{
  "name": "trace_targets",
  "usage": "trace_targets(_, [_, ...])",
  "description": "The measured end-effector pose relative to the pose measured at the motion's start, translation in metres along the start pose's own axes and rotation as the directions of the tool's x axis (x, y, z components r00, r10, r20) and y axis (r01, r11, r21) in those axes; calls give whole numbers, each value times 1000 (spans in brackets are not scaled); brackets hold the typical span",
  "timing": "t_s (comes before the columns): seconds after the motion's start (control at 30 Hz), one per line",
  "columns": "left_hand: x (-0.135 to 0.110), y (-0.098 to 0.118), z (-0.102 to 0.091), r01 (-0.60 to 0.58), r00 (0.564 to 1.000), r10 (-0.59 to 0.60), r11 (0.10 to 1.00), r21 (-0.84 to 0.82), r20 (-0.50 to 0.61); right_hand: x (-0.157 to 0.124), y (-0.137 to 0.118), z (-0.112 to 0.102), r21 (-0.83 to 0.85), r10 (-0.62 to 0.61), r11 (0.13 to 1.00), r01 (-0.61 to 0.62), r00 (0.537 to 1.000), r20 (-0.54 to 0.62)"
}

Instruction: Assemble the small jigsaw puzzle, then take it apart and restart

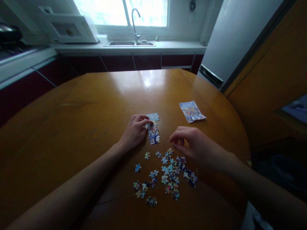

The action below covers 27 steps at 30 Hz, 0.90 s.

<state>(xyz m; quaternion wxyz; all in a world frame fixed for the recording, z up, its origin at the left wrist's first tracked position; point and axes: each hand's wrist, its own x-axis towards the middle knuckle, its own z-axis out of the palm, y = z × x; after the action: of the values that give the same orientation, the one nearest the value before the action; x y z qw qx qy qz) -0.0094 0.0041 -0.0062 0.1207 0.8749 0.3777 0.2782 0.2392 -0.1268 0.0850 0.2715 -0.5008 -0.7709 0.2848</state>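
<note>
A partly joined jigsaw puzzle [153,132] lies on the wooden table as a narrow upright strip, pale at its top and dark blue with white at its bottom. My left hand [137,129] rests at its left side, fingers stretched out and fingertips on the strip. To the right of the strip, my right hand [189,140] is raised over the table with fingers loosely curled and the thumb a little apart; no piece shows in it. Below it spreads a pile of loose puzzle pieces [171,174]. One blue piece [137,168] lies to the left, apart from the pile.
A creased picture sheet [192,111] lies on the table [107,95] beyond my right hand. Past the table's far edge are a counter with a sink [122,43], a tap [134,25] and a microwave [69,29]. A fridge [235,38] stands at the right.
</note>
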Motion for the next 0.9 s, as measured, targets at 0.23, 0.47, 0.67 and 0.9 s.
trace_targets(0.23, [0, -3, 2, -4, 1000, 3, 1000, 2, 9, -87, 3, 14, -119, 247, 967, -227, 950, 189])
trace_targets(0.47, [1, -2, 1, -14, 1000, 14, 1000, 12, 11, -102, -1, 28, -184, 336, 935, -303, 924, 182])
trace_targets(0.67, [1, 0, 1, -1, 1000, 1, 1000, 9, 10, -101, -2, 30, -164, 301, 948, -271, 934, 194])
trace_targets(0.9, [2, 2, 2, 3, 1000, -3, 1000, 4, 11, -101, -8, 31, -107, 231, 971, -212, 950, 212])
